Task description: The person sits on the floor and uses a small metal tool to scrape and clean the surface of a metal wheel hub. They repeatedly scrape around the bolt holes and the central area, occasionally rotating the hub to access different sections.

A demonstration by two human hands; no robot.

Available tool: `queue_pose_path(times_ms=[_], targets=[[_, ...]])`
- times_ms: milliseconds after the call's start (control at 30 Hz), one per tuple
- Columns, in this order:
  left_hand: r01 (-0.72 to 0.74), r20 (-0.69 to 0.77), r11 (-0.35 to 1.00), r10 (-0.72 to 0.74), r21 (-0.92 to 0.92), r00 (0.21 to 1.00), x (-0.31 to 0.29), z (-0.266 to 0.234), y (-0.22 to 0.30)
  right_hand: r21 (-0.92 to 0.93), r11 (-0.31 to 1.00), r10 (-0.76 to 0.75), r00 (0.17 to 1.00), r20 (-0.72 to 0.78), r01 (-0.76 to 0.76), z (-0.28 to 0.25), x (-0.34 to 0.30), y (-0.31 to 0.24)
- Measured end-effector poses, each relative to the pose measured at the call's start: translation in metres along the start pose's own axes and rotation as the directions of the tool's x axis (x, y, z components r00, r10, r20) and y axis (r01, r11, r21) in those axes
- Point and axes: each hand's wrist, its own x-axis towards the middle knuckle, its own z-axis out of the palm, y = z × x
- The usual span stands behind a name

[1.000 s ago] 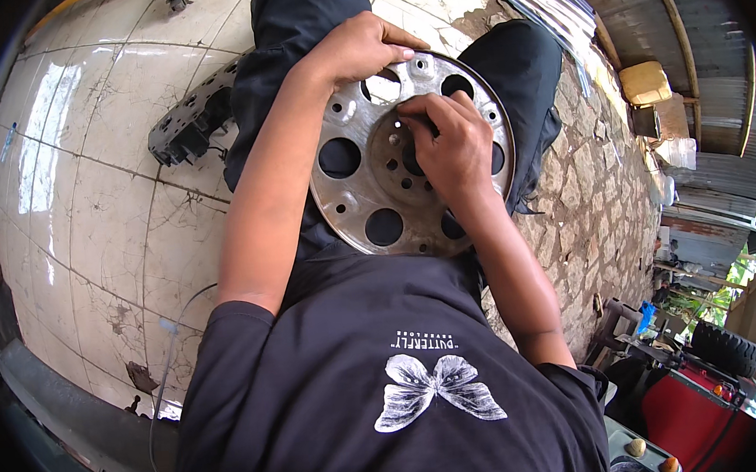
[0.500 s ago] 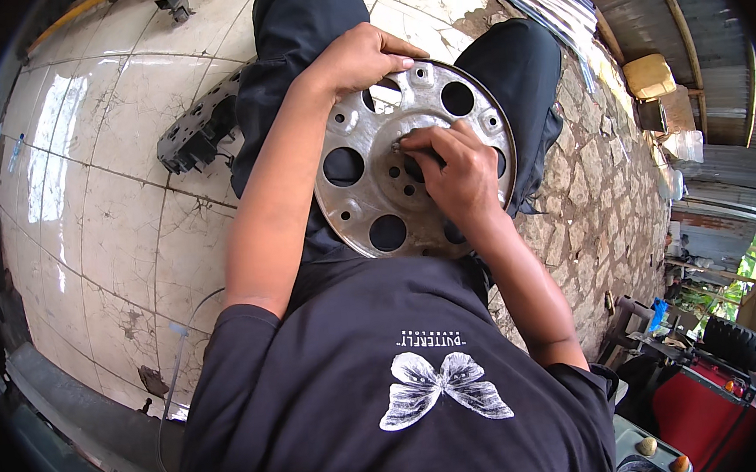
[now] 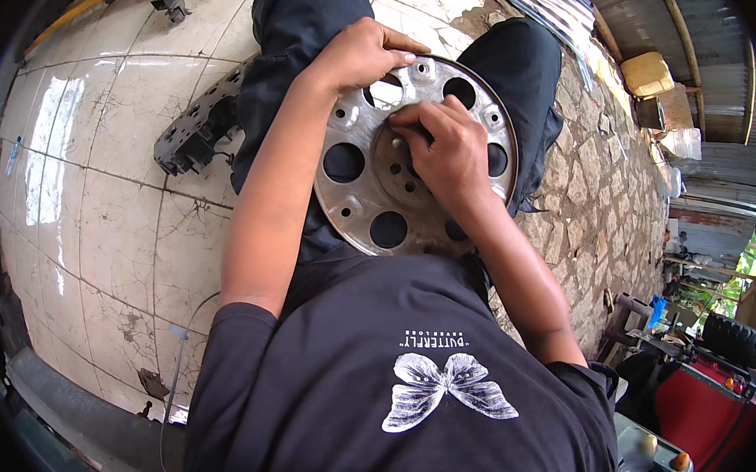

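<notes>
A round metal flexplate lies across my thighs. It has large round holes, smaller holes between them and a raised hub with several small holes. My left hand is closed on its far left rim, thumb on the upper face and fingers over the edge. Over the hub, my right hand is closed with its fingertips pressed against the far side of the raised ring. Whatever those fingers pinch, if anything, is hidden. One hub hole near the fingertips shows a small bright spot.
Beside my left leg, a dark perforated metal part rests on the cracked tile floor. Stone paving runs along the right. A yellow jerrycan stands far right, and a red machine with a black tyre is at the lower right.
My right hand has shifted slightly away from me across the hub, uncovering a small hub hole. The left hand keeps its hold on the rim.
</notes>
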Motion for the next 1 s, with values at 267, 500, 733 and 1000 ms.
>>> queue_pose_path(times_ms=[267,500,733,1000], targets=[[0.004,0.003,1.000,-0.004,-0.029,1.000,-0.003,0.005,0.003,0.037,0.999,0.031,0.999,0.012,-0.032,-0.008,-0.026,-0.002],[0.011,0.040,1.000,-0.010,-0.028,0.999,-0.003,0.001,0.000,0.030,0.999,0.041,0.999,-0.003,-0.041,-0.002,-0.027,-0.004],[-0.020,0.018,1.000,0.020,-0.023,1.000,0.001,0.002,-0.003,0.011,1.000,0.000,1.000,-0.018,0.000,0.001,-0.009,-0.006],[-0.011,-0.002,0.999,0.011,0.052,1.000,-0.002,0.003,0.003,0.003,1.000,0.014,0.999,0.036,-0.015,0.000,-0.007,-0.003]])
